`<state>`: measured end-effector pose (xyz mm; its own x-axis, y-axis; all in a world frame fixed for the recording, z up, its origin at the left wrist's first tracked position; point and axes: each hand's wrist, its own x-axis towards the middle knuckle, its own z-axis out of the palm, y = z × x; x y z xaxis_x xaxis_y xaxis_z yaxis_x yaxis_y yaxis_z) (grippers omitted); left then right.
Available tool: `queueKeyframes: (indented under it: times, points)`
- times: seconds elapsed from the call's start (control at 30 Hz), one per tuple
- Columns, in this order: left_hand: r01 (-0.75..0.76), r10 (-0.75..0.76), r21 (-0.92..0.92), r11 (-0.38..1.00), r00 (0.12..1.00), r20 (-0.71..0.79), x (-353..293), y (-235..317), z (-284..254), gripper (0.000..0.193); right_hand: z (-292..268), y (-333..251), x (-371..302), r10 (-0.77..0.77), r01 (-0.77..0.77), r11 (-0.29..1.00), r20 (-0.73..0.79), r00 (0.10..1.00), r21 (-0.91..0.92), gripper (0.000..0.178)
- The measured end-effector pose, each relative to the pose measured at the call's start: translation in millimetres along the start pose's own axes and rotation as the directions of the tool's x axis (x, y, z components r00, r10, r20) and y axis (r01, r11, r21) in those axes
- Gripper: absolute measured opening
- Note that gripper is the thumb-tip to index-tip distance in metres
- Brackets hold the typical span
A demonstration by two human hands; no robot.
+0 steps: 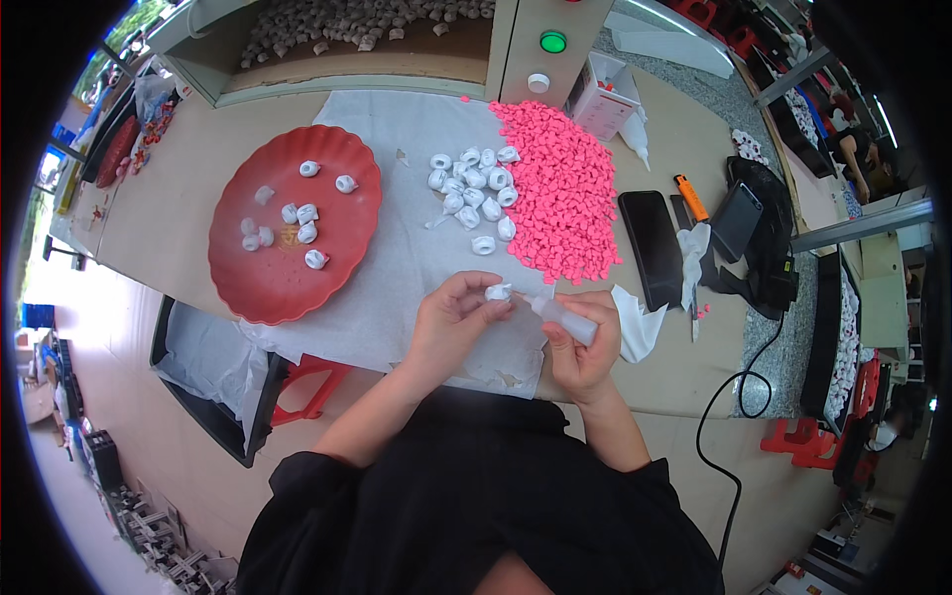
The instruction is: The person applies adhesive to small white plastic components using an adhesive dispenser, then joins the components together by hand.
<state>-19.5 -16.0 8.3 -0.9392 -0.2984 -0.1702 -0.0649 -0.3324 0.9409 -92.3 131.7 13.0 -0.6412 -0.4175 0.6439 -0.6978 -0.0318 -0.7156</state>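
Between the fingertips of my left hand (451, 322) is a small white rounded piece (499, 293). My right hand (583, 347) is closed around a translucent squeeze bottle (568, 319), its narrow nozzle pointing left at the white piece. Whether the nozzle touches it I cannot tell. Ahead of my hands, a group of similar white pieces with dark openings (473, 179) lies on a white sheet (402, 248). Beside them spreads a heap of small pink pieces (565, 188). A red scalloped plate (233, 238) on the left carries several more white pieces.
At the right lie a black phone (650, 248), an orange lighter (691, 197) and a crumpled white cloth (640, 322). A white box (602, 99) stands behind the pink heap. Along the back is a cabinet (367, 91) with a green button. A black tray (213, 367) sits lower left.
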Motion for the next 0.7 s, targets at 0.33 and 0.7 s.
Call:
queueKeyframes:
  times: [0.33, 0.7]
  points:
    - [-0.006, 0.006, -0.029, 1.0, 1.0, -0.008, 1.4, -2.2, -1.0, 0.025, -2.0, 1.0, 0.1, -0.034, 0.036, 0.997, 0.018, 0.999, -0.063, 0.034]
    - [-0.019, 0.019, -0.043, 0.999, 1.0, -0.006, 1.6, -2.0, -0.6, 0.024, -4.6, 0.6, 1.5, 0.031, -0.031, 0.999, 0.007, 0.999, -0.033, 0.029]
